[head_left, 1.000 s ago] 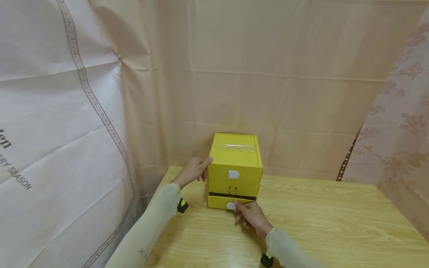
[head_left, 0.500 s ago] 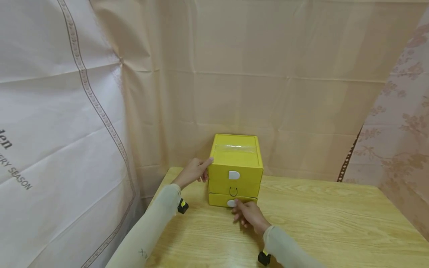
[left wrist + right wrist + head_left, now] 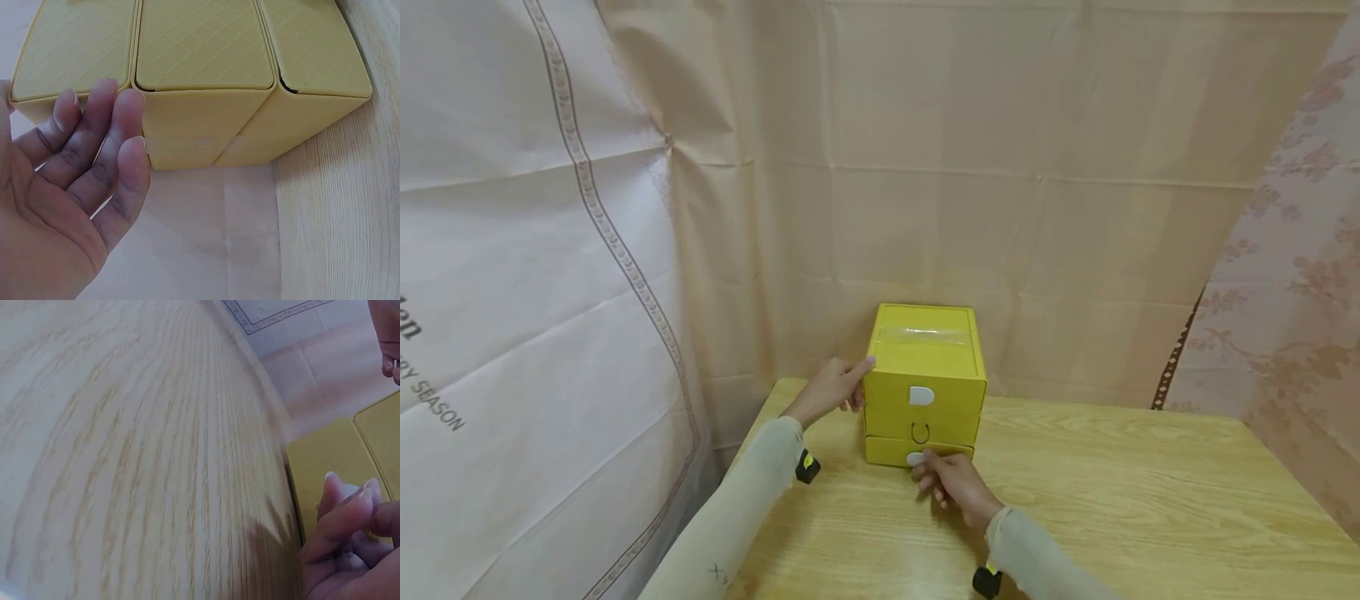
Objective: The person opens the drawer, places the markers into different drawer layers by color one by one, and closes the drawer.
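A yellow drawer box (image 3: 925,350) stands on the wooden table, with clear tape across its top. Its bottom drawer (image 3: 883,451) lies flush, or nearly so, with the front. On that drawer is a white handle (image 3: 915,459), which my right hand (image 3: 957,485) pinches; in the right wrist view the handle (image 3: 350,490) shows partly between the fingers. My left hand (image 3: 835,387) rests at the box's left side, thumb at the upper front corner. Its fingers (image 3: 129,165) are loosely extended against the yellow side wall (image 3: 203,47).
The upper drawer carries another white handle (image 3: 922,396) and a black loop (image 3: 921,432) hangs below it. Behind the table (image 3: 1112,492) hangs a beige cloth (image 3: 925,167). A white printed cloth (image 3: 542,292) is at the left, a floral one (image 3: 1300,275) at the right.
The bottom drawer has slid inward, and the dark gap above its front has closed. My right hand moved in with it. The left hand stayed at the box's side.
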`<state>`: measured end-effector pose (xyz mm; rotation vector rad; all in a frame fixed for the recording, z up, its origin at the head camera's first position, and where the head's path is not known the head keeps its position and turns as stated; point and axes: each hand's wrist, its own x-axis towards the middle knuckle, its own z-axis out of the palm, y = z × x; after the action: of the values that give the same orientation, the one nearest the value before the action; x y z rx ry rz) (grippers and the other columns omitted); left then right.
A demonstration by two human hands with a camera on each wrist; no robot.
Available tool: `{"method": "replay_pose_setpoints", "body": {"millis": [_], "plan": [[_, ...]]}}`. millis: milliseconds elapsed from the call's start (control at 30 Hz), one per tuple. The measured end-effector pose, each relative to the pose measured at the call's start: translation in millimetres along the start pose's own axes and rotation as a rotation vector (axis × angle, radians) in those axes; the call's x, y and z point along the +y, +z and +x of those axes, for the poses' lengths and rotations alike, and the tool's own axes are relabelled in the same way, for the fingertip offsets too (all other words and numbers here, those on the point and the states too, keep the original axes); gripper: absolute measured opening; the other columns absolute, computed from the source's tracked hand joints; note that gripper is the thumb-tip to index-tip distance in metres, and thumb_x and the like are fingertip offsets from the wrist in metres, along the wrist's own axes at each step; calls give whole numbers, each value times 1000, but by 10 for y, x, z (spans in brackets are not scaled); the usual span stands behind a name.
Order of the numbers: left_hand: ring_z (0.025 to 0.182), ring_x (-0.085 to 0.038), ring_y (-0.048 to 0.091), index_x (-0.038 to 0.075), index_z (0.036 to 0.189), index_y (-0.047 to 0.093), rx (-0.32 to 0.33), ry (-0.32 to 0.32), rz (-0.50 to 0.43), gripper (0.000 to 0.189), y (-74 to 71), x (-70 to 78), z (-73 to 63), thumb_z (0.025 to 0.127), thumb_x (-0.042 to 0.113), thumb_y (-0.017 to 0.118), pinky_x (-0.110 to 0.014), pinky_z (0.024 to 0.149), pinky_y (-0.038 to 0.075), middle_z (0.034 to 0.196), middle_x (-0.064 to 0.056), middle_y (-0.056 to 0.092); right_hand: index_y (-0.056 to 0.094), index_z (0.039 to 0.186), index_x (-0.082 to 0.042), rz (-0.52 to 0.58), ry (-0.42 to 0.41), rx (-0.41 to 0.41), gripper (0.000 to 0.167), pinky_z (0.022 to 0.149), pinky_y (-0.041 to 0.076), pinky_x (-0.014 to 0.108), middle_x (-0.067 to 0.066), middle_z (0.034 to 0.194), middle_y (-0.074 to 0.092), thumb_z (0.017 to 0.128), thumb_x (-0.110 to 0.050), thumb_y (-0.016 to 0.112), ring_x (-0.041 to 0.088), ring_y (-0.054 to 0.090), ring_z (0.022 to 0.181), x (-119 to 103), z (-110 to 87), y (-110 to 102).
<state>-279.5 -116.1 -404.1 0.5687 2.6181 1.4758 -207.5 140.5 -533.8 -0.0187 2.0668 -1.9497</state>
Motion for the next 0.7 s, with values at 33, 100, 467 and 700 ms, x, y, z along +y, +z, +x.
{"method": "replay_pose_setpoints", "body": {"millis": [33,100,467,700], "plan": [[68,-33,69,4,74,69,0,1,1,76,-2,3,1,101,70,44,-35,58,54,69,-11,68,71,108,10,4,-1,1,54,45,38,17,1,73,69,109,-40,51,2,44,51,-3,2,2],[68,-34,69,4,74,69,1,4,2,76,-2,14,12,101,70,43,-35,58,54,70,-12,69,71,109,9,14,-6,1,53,46,38,17,1,73,69,109,-39,51,2,44,53,-11,2,-2],[61,-31,66,1,70,69,-25,38,44,83,10,1,-6,102,70,38,-37,59,55,69,-16,69,70,112,8,-86,-14,-103,51,50,42,21,4,81,69,107,-41,55,7,49,58,-39,-127,-164],[53,-19,51,8,68,59,-13,122,311,72,-71,-132,-236,106,65,36,-37,57,47,63,-6,58,69,122,5,-251,-48,-60,49,53,44,27,10,91,69,108,-40,54,12,49,60,-170,-486,-544]]}}
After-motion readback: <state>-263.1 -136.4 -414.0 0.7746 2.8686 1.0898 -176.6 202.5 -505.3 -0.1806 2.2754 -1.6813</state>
